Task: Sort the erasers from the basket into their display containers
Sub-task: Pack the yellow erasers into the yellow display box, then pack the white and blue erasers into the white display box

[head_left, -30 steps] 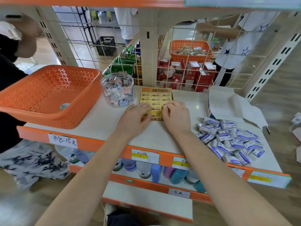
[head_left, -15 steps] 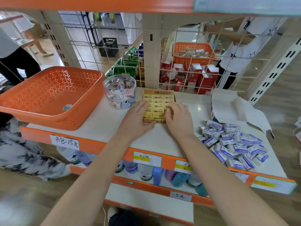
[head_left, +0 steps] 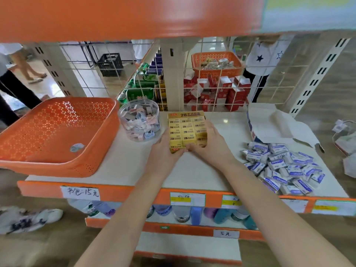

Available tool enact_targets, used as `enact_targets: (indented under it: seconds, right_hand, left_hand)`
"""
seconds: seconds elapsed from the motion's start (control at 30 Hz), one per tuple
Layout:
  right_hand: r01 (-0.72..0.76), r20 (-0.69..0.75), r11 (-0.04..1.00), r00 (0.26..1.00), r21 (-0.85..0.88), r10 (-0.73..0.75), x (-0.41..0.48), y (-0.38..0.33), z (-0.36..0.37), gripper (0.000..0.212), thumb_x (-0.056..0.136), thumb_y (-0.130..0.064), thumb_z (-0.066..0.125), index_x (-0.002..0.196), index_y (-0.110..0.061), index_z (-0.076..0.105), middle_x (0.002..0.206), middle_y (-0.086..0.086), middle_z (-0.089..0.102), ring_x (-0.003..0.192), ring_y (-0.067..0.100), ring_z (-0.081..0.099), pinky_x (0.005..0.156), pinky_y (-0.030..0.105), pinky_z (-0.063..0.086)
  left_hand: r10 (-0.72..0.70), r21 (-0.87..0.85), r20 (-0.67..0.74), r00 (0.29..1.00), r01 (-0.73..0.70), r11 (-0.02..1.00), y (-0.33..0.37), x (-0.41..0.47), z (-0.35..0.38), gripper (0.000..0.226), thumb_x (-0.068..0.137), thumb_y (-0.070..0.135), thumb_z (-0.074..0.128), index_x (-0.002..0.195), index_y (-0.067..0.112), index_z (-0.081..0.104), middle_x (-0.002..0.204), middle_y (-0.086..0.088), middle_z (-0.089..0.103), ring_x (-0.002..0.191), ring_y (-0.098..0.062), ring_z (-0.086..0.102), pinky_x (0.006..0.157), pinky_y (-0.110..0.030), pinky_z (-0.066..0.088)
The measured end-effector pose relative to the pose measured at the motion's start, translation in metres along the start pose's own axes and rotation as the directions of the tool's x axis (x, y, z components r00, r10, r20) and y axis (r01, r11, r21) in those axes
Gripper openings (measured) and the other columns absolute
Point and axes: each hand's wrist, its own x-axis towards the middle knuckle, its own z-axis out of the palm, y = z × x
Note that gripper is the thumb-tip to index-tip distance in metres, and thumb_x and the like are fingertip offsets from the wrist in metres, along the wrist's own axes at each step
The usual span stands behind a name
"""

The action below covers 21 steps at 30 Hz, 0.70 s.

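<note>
Clasping the yellow box of erasers (head_left: 187, 130) at the middle of the shelf (head_left: 125, 166), between the clear jar (head_left: 139, 120) and the eraser pile (head_left: 285, 166), fingers of left hand (head_left: 163, 149) and right hand (head_left: 211, 149) curled round its near end.

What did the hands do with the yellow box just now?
Both hands slid off the top of the yellow box: the left hand and right hand now grip its near end from the sides. The box, jar, orange basket and blue eraser pile stayed put.
</note>
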Motion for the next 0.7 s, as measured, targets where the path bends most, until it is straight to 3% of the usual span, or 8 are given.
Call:
enact_targets:
  seconds: [0.2, 0.33, 0.4, 0.53, 0.7]
  right_hand:
    - [-0.024, 0.026, 0.999, 0.999, -0.025, 0.025, -0.006, -0.012, -0.005, 0.095, 0.077, -0.05, 0.068, 0.149, -0.022, 0.013, 0.147, -0.003, 0.033, 0.124, 0.013, 0.044, 0.104, 0.034, 0.04]
    - [-0.077, -0.091, 0.987, 0.994, -0.139, 0.065, -0.015, -0.031, -0.028, 0.083, 0.089, -0.043, 0.058, 0.151, -0.018, 0.009, 0.155, 0.005, 0.021, 0.136, 0.022, 0.033, 0.107, 0.032, 0.031]
    - [-0.091, -0.191, 0.976, 0.98, -0.197, 0.053, -0.024, -0.038, -0.049, 0.071, 0.091, -0.035, 0.056, 0.149, -0.018, 0.019, 0.154, 0.007, 0.023, 0.137, 0.025, 0.032, 0.106, 0.032, 0.03]
    - [-0.142, -0.357, 0.952, 0.933, -0.27, 0.038, -0.052, -0.028, -0.095, 0.051, 0.089, -0.019, 0.059, 0.137, -0.011, 0.044, 0.148, 0.011, 0.033, 0.133, 0.025, 0.035, 0.103, 0.023, 0.028]
    - [-0.343, -0.458, 0.885, 0.871, -0.314, 0.175, -0.11, 0.008, -0.135, 0.041, 0.088, -0.015, 0.051, 0.128, -0.01, 0.053, 0.143, 0.011, 0.04, 0.138, 0.026, 0.032, 0.104, 0.025, 0.028]
  left_hand:
    - [-0.002, 0.106, 0.07, 0.998, -0.006, 0.994, 0.002, 0.0, 0.001, 0.076, 0.088, 0.03, 0.064, 0.149, 0.016, 0.021, 0.149, -0.007, 0.036, 0.132, -0.023, 0.041, 0.103, -0.031, 0.035]
    - [0.137, 0.123, 0.038, 0.99, -0.141, 0.982, 0.018, 0.0, -0.002, 0.068, 0.087, 0.024, 0.063, 0.146, 0.012, 0.031, 0.157, -0.007, 0.018, 0.144, -0.025, 0.019, 0.113, -0.039, 0.024]
    - [0.214, 0.086, 0.063, 0.975, -0.219, 0.972, 0.032, 0.002, 0.0, 0.059, 0.089, 0.021, 0.061, 0.142, 0.013, 0.038, 0.156, -0.008, 0.021, 0.144, -0.023, 0.017, 0.114, -0.039, 0.023]
    - [0.325, -0.046, 0.192, 0.926, -0.323, 0.945, 0.069, 0.003, 0.021, 0.046, 0.091, 0.016, 0.056, 0.136, 0.018, 0.044, 0.154, -0.003, 0.024, 0.143, -0.017, 0.018, 0.11, -0.022, 0.015]
    - [0.479, -0.197, 0.366, 0.797, -0.437, 0.878, 0.102, -0.011, 0.07, 0.038, 0.091, 0.018, 0.057, 0.129, 0.017, 0.054, 0.146, 0.001, 0.038, 0.134, -0.013, 0.034, 0.107, -0.021, 0.025]
